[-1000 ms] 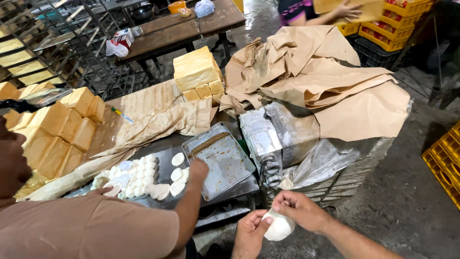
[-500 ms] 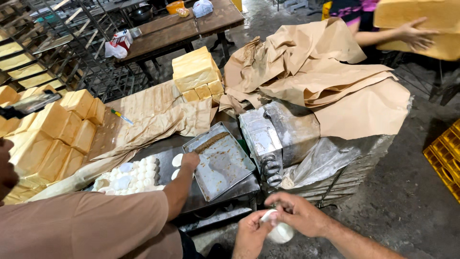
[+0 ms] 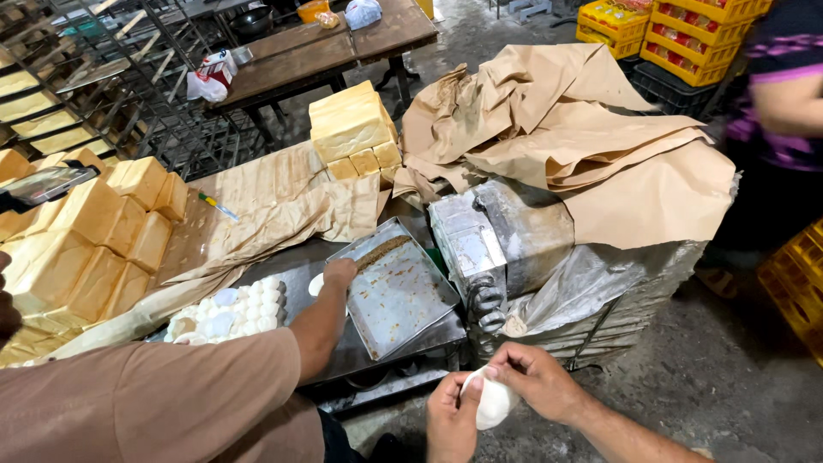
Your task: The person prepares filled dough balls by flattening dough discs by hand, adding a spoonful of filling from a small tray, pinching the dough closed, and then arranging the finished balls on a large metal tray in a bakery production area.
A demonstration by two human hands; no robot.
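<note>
Here we shape a lump of dough at the bench edge.

Beyond our hands sits the metal machine [image 3: 501,236] under brown paper [image 3: 591,146], and to their left a co-worker's arm [image 3: 321,317] reaches the tin tray [image 3: 399,291]. Our right hand [image 3: 536,377] and left hand [image 3: 452,420] both curl around the white dough ball [image 3: 493,403], fingers pinching it between them; rounding it seems the step, calling for steady turning.

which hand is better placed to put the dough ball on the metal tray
Left, probably. The left hand cups the dough ball from the tray's side; the right hand pinches its top, farther away.
</note>
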